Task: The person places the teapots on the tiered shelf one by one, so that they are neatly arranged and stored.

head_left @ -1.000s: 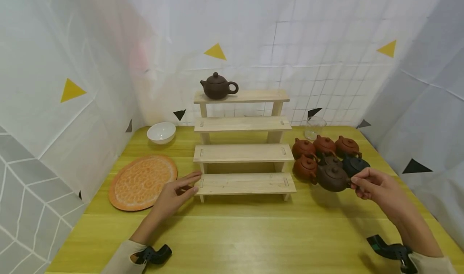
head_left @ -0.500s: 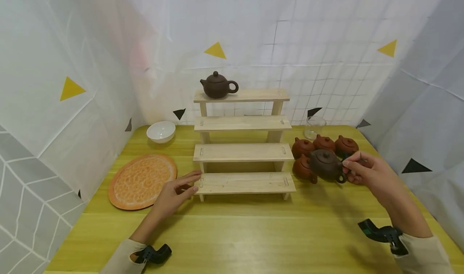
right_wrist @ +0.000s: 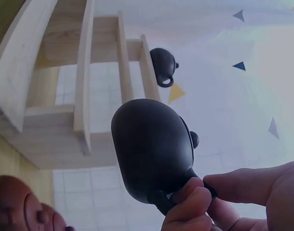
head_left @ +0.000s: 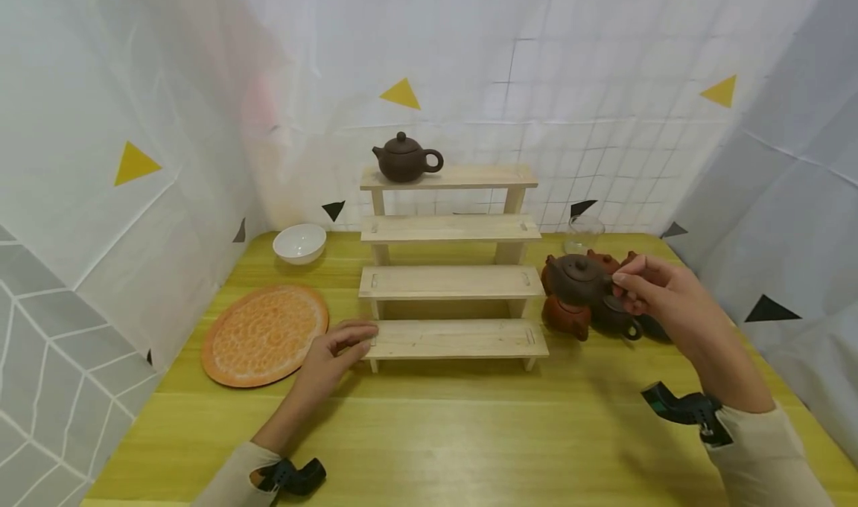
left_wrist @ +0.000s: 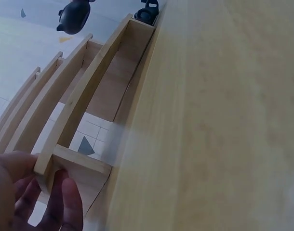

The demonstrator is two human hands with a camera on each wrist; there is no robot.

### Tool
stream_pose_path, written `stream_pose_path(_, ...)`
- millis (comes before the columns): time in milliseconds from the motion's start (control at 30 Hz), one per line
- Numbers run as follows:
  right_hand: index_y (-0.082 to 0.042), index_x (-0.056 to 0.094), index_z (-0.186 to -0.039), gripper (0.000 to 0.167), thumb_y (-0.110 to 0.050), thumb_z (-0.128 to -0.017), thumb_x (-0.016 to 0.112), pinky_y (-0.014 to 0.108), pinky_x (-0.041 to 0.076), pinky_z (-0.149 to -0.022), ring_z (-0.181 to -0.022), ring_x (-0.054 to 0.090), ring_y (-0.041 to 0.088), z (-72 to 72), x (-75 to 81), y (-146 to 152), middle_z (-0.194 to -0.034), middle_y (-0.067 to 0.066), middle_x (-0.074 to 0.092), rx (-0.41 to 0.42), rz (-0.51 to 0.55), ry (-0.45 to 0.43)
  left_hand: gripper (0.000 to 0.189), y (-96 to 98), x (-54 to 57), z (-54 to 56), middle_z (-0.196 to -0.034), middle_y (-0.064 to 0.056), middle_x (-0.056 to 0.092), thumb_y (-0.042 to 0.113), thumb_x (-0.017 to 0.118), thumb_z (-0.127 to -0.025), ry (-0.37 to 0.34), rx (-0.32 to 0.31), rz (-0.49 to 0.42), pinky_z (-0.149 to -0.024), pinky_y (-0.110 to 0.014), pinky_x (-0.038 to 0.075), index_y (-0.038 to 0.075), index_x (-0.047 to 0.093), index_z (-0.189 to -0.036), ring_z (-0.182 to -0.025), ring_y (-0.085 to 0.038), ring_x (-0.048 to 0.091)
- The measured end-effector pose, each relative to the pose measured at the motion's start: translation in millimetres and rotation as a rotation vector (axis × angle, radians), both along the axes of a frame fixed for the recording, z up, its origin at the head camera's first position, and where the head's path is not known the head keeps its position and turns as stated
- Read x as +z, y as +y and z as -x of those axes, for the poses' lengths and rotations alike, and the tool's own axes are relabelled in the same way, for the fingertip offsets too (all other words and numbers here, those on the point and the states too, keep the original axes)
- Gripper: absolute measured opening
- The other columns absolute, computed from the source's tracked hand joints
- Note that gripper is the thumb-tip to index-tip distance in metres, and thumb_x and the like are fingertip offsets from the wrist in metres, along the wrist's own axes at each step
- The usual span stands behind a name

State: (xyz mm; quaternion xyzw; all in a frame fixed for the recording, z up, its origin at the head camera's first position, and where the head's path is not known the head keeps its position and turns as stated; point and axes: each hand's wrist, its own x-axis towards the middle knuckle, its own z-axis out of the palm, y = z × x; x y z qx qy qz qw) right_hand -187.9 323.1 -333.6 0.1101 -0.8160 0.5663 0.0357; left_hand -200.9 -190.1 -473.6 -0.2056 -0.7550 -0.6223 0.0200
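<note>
In the head view, my right hand (head_left: 666,302) pinches the handle of a dark brown teapot (head_left: 573,281), which hangs in the air in front of the teapot cluster. The right wrist view shows thumb and fingers on the handle of this teapot (right_wrist: 149,149). My left hand (head_left: 331,359) grips the left end of the lowest step of a four-tier wooden stand (head_left: 456,339). From the left wrist, the thumb lies over the board's end and fingers curl below it. Another dark brown teapot (head_left: 402,161) sits at the left of the top tier.
Right of the stand are several reddish-brown teapots (head_left: 566,319), a dark brown one (head_left: 611,319) and a partly hidden dark one (head_left: 653,330). A clear glass (head_left: 585,231) stands behind them. On the left lie a white bowl (head_left: 299,245) and a round orange mat (head_left: 266,336).
My right hand has lifted the dark brown teapot up and to the left, away from the dark teapots below. The left hand has stayed at the stand's end.
</note>
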Motion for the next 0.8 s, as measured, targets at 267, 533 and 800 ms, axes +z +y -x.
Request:
stream_pose_path(267, 0.009, 0.054, -0.115, 0.032, -0.022, -0.111, 0.056, 0.034, 0.045, -0.057, -0.068, 0.05, 0.024, 7.3, 15.5, -16.5, -0.094, 0.007, 0.061, -0.032, -0.064, 0.01, 0.025, 0.8, -0.1, 1.2, -0.138, -0.011, 0.061, 0.013, 0.067, -0.104, -0.061, -0.014, -0.054, -0.079, -0.042, 0.06, 0.004, 0.074, -0.126, -0.11, -0.025, 0.065)
stream_pose_path(533, 0.01, 0.057, -0.113, 0.033, -0.023, -0.109, 0.059, 0.033, 0.044, -0.053, -0.066, 0.05, 0.02, 12.4, 28.7, -33.4, -0.089, 0.005, 0.065, -0.044, -0.044, 0.047, 0.023, 3.1, -5.1, 4.5, -0.134, -0.016, 0.061, 0.012, 0.066, -0.104, -0.04, -0.039, -0.07, -0.078, -0.042, 0.06, 0.001, 0.075, -0.123, -0.109, -0.023, 0.065)
stream_pose_path(800, 0.008, 0.06, -0.11, 0.026, -0.018, -0.108, 0.061, 0.029, 0.045, -0.052, -0.065, 0.052, 0.018, 15.8, 29.3, -46.9, -0.085, 0.007, 0.064, -0.022, -0.014, 0.081, 0.023, 1.8, -4.5, 6.2, -0.135, -0.017, 0.061, 0.011, 0.064, -0.105, -0.046, -0.075, -0.082, -0.078, -0.041, 0.06, -0.001, 0.074, -0.123, -0.113, -0.023, 0.064)
